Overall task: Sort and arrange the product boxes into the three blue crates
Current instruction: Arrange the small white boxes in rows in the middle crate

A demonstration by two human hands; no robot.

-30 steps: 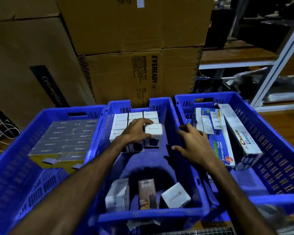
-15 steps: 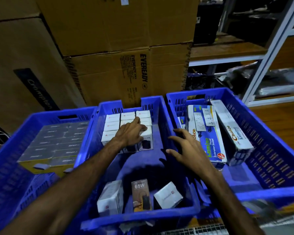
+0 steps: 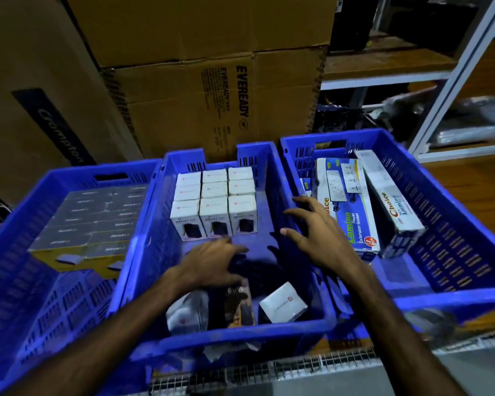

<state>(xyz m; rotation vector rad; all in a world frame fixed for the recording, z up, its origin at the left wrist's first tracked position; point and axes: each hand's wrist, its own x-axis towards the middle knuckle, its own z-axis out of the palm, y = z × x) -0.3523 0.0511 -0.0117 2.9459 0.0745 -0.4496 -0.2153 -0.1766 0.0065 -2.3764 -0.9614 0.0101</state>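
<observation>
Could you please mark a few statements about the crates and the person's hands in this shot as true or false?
1. The small white boxes stand in a tidy block at the far end of the middle crate. True.
2. The left hand holds a white box. False: it is open over the loose boxes at the near end.
3. The Choice socket boxes lie in the right crate. True.
4. The left crate is empty. False: it holds flat grey packs.
5. The right hand rests in the left crate. False: it is at the middle crate's right wall.

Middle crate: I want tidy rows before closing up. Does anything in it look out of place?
Yes. Behind the neat white boxes, three lie loose at the middle crate's near end: a tilted white box, a dark box, a blurred white box.
</observation>
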